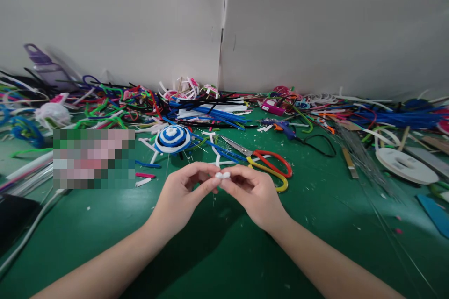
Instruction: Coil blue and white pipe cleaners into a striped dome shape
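Both hands meet above the green table. My left hand (191,186) pinches one side of a small white fuzzy pipe cleaner piece (223,175), and my right hand (250,189) pinches the other side. The fingers partly hide its shape. Just beyond my hands lie scissors (257,156) with one red and one yellow handle loop, blades partly apart. To the left of them sits a round blue-and-white coil of pipe cleaner (172,138). White and blue pipe cleaner pieces lie between the coil and the scissors.
A glue gun (284,129) with a dark cord lies behind the scissors. Bundles of coloured pipe cleaners (210,111) line the grey partition (140,23). At the right are a white spool (407,164) and thin wires (372,168); a purple bottle (49,67) stands far left.
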A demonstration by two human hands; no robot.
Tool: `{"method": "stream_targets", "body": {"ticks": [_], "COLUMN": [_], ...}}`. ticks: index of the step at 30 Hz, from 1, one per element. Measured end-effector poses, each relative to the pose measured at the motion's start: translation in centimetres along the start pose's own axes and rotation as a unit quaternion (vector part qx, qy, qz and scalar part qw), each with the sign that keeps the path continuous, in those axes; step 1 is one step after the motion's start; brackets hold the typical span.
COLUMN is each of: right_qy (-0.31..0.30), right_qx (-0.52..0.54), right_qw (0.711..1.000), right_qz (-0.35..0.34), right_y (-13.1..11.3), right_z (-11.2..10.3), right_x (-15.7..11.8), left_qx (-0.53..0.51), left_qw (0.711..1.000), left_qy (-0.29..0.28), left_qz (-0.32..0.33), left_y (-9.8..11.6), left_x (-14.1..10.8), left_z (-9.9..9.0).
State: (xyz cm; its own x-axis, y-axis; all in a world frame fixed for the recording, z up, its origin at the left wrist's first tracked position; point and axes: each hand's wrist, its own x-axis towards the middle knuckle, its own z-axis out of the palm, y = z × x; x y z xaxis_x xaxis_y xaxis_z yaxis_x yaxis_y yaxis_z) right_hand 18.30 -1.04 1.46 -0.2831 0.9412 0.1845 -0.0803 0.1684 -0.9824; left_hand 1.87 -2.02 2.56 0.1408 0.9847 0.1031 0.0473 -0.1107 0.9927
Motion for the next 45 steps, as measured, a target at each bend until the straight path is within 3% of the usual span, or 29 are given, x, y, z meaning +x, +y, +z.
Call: {"method": "stream_targets", "body": {"ticks": [5,11,20,28,33,37,45], "right_qy": [0.043,0.077,0.047,0.060,0.035,0.018,0.057], "right_qx": [0.030,0.015,0.101,0.078,0.088,0.143,0.136], "right_qw": [0.999,0.997,0.991,0.992,0.993,0.985,0.984], "right_qz": [-0.001,0.007,0.068,0.083,0.066,0.091,0.100], "right_y": [0.2,-0.4,0.1,0.1,0.2,0.3,0.3], "right_z": [0.4,0.8,0.7,0.1,0.1,0.3,0.3], "right_x": [-0.3,-0.5,-0.2,0.2,0.2,0.2,0.2], "left_qx": [-0.006,-0.110,-0.308,-0.206,-0.212,-0.242,-0.222], "left_qw": [1.000,0.992,0.935,0.973,0.973,0.964,0.971], "left_qy": [0.022,0.028,-0.032,0.020,-0.002,-0.017,0.017], "left_qz": [-0.009,-0.057,-0.174,-0.104,-0.092,-0.104,-0.088], "left_y": [-0.1,-0.4,-1.0,-0.7,-0.8,-1.0,-0.9], "left_x": [-0.2,-0.4,-0.1,-0.3,-0.4,-0.5,-0.3], "left_z": [0.2,0.7,0.9,1.3,1.4,1.3,1.1]}}
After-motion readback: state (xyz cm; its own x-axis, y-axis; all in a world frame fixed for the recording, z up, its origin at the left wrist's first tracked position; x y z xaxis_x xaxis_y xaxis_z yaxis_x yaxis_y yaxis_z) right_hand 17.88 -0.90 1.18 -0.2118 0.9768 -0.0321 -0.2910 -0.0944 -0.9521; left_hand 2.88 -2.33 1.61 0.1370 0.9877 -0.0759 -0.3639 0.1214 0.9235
